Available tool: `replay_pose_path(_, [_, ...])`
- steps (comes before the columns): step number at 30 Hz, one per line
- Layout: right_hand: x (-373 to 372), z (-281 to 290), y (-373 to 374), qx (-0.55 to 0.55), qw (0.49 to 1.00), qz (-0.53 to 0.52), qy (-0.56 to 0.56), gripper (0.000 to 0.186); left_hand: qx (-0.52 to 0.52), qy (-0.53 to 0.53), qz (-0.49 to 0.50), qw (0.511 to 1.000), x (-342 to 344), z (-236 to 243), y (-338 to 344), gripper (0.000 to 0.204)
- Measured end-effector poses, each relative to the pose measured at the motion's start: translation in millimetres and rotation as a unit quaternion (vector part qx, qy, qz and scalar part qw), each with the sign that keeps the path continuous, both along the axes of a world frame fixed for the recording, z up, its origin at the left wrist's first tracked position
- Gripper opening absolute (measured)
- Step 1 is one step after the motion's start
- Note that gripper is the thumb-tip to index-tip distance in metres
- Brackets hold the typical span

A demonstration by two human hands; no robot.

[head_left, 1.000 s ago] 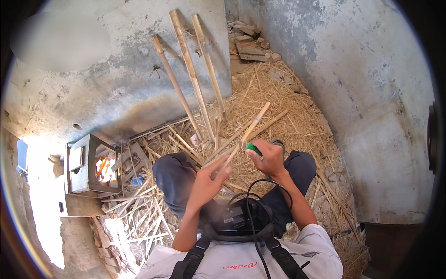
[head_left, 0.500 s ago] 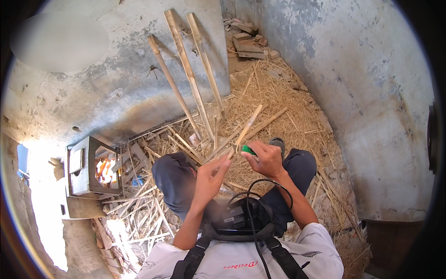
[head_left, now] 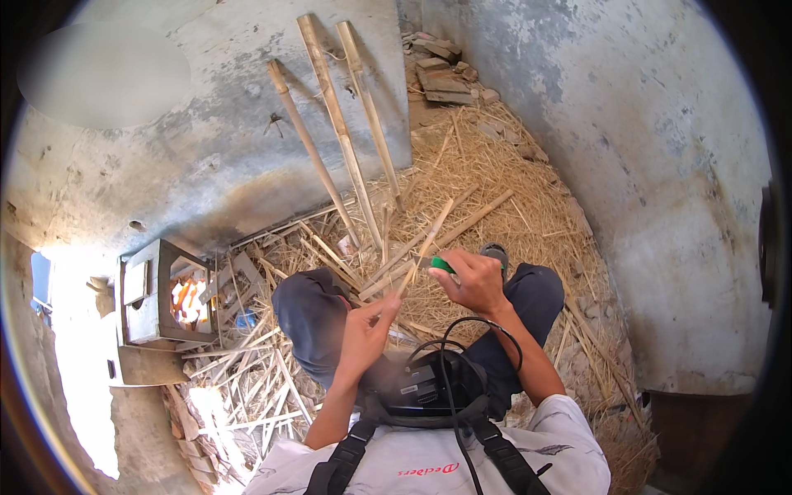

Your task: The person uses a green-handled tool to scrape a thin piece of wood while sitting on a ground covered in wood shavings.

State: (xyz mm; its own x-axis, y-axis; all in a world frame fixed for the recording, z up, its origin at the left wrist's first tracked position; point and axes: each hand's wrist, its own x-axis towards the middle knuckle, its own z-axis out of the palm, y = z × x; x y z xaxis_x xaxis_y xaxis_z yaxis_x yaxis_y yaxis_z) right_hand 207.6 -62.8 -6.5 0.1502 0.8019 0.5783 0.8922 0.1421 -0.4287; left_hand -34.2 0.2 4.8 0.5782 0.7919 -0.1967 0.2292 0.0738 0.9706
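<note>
My left hand (head_left: 367, 328) grips the near end of a thin bamboo strip (head_left: 425, 246) that points up and away over the straw. My right hand (head_left: 473, 278) is closed around a tool with a green handle (head_left: 442, 265), held against the strip about halfway along it. Both hands are above my knees, which are in dark trousers (head_left: 309, 318). The tool's working end is hidden by my fingers.
Three long bamboo poles (head_left: 338, 124) lean against the grey wall ahead. Straw and split strips (head_left: 487, 173) cover the floor. A small metal box stove with a fire (head_left: 157, 293) stands at the left. Broken bricks (head_left: 441, 74) lie in the far corner. A plastered wall (head_left: 660, 190) rises at the right.
The strip has shortened in view and tilted a little more upright. Both hands stay on it, shifted slightly toward me.
</note>
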Motion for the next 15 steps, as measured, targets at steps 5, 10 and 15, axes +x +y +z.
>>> replay_pose_path(5, [-1, -1, 1, 0.004, 1.0, -0.004, 0.002, 0.025, -0.054, 0.001, -0.022, 0.998, -8, -3, 1, 0.04])
replay_pose_path(10, [1, -5, 2, 0.037, 0.999, -0.013, -0.019, 0.026, -0.226, -0.068, -0.044, 0.971, -11, 5, -1, 0.043])
replay_pose_path(15, [6, -6, 5, 0.021, 0.998, -0.051, -0.007, 0.024, -0.272, -0.078, -0.045, 0.958, -21, 0, 0, 0.045])
